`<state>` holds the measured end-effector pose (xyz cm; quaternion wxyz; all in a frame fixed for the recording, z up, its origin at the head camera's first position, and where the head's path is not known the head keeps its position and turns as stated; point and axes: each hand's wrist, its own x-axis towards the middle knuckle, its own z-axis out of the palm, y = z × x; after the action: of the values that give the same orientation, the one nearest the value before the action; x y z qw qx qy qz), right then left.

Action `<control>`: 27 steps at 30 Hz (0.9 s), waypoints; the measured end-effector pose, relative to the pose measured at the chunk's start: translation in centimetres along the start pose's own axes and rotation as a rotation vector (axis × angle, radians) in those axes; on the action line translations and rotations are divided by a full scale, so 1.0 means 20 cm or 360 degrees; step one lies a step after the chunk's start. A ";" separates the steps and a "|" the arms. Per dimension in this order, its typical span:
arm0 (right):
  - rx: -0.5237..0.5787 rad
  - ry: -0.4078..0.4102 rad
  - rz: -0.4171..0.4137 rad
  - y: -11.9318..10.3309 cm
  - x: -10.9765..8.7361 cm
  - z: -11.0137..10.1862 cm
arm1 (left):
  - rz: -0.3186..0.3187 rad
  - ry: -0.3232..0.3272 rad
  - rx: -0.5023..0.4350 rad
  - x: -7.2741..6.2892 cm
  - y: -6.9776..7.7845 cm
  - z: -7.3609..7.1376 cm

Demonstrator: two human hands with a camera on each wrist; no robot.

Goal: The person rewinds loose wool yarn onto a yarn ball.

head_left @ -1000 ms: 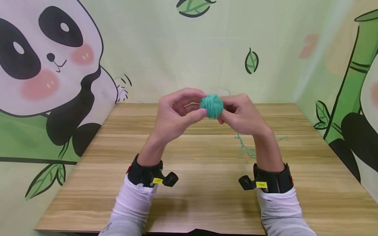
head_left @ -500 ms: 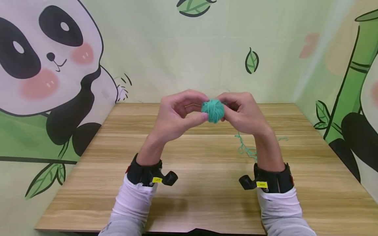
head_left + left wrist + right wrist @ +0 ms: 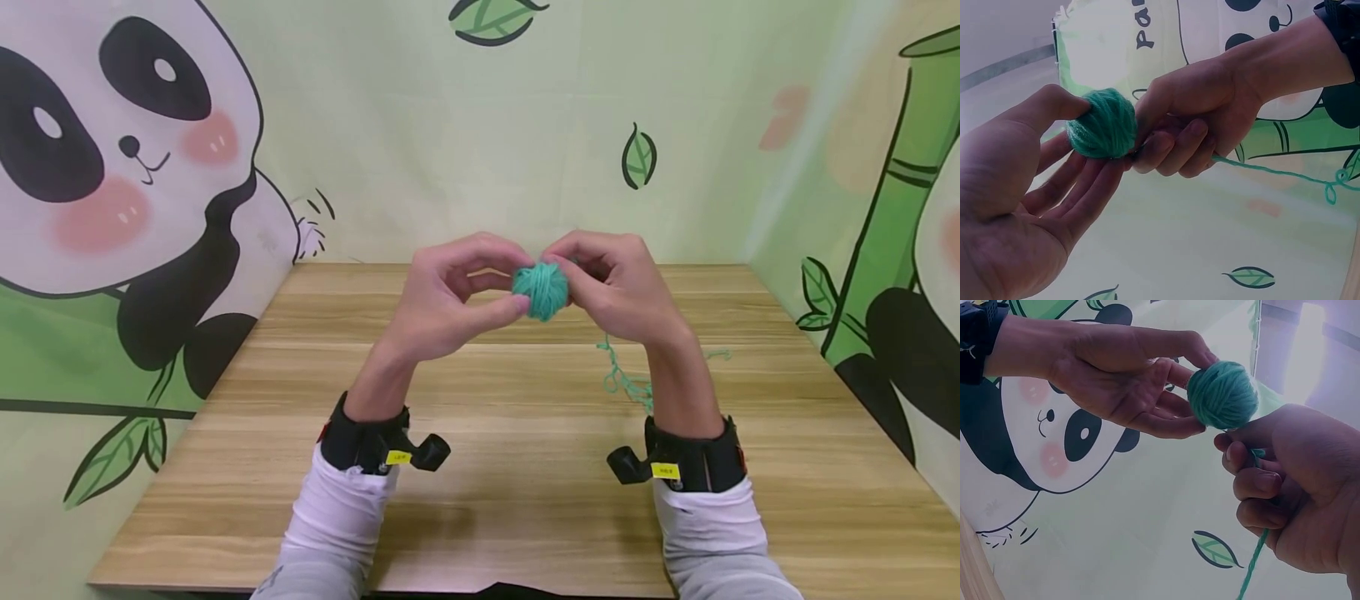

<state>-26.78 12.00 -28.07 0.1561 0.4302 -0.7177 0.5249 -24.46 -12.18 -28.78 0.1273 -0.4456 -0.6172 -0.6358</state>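
Observation:
A small teal ball of yarn is held up above the table. My left hand pinches it from the left, thumb on the near side and fingertips on the far side. Close against its right side, my right hand grips the yarn strand in curled fingers. In the right wrist view the strand passes through that fist and hangs below it. The left wrist view shows the strand leaving the right hand and ending in small loops and kinks.
Loose, kinked yarn lies on the wooden table behind the right forearm, which hides part of it. A panda-printed backdrop stands behind and at both sides of the table. Each wrist wears a black camera strap.
The yarn ball has sunk slightly in the left hand's grip. My right thumb and index finger have shifted from the ball's right side up toward its top right. The loose yarn has barely moved.

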 end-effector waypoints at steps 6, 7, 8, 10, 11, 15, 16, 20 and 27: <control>0.0027 0.0046 -0.0015 0.00 0.00 0.00 | -0.0012 -0.0022 0.0081 0.00 0.00 -0.01; 0.0033 0.0049 -0.0019 0.00 0.00 0.00 | -0.0018 -0.0029 0.0091 0.00 0.01 -0.01; 0.0038 0.0051 -0.0022 0.00 0.00 0.00 | -0.0024 -0.0036 0.0103 0.00 0.01 -0.01; 0.0045 0.0050 -0.0034 0.00 0.00 0.00 | -0.0032 -0.0046 0.0133 -0.01 0.01 -0.02; 0.0052 0.0049 -0.0040 0.00 0.00 0.00 | -0.0037 -0.0050 0.0150 -0.01 0.01 -0.02; 0.0094 0.0058 -0.0060 0.00 0.00 0.00 | -0.0038 -0.0059 0.0213 -0.01 0.01 -0.02; 0.0106 0.0063 -0.0065 0.00 0.00 0.00 | -0.0034 -0.0061 0.0230 -0.01 0.01 -0.02; 0.0156 0.0076 -0.0093 0.00 0.01 0.00 | -0.0007 -0.0058 0.0305 -0.01 0.00 -0.02; 0.0228 0.0068 -0.0161 -0.01 0.01 -0.01 | 0.0076 0.0020 0.0463 0.00 -0.03 -0.03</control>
<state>-26.85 11.98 -27.78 0.1666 0.4647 -0.6522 0.5753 -25.13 -12.55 -29.05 0.2094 -0.4330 -0.6913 -0.5392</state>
